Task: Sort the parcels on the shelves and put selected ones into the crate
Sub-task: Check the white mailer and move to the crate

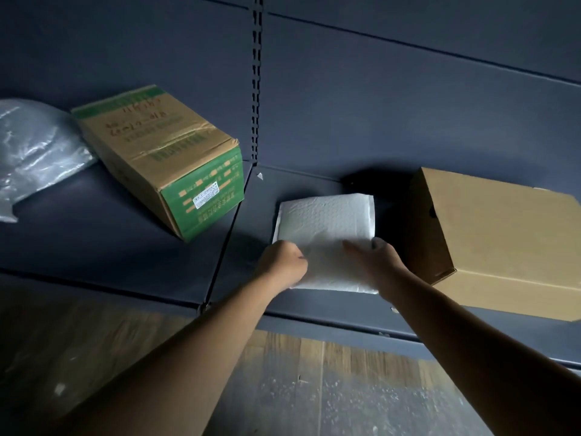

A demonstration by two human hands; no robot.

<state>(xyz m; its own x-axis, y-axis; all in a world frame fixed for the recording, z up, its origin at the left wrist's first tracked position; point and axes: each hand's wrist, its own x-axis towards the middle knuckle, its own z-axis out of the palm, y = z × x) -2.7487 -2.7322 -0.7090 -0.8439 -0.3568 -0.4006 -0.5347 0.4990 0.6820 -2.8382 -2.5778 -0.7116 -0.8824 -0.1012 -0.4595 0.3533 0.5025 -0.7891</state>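
The mailer point(327, 221), a white bubble-padded envelope, lies flat on the shelf point(94, 247), mostly beyond the fingers. It looks light, soft and bendy, with a slick skin. It would likely sag if lifted by one corner, so a hold on two opposite edges suits it best, and nothing suggests it is fragile. The left hand point(283, 262) has its fingers curled round the near left edge. The right hand point(374, 259) grasps the near right edge with the thumb on top. Its other fingers are hidden and blurred.

The shelving is dark, smooth metal with a slotted upright point(257, 73) far beyond the fingertips. A worn wooden floor point(283, 388) shows below the wrists. A plain box point(496, 240) sits just right of the right fingers. A green box point(163, 158) lies well left of the left fingers, and a grey bag point(34, 152) lies further left. No crate is in sight.
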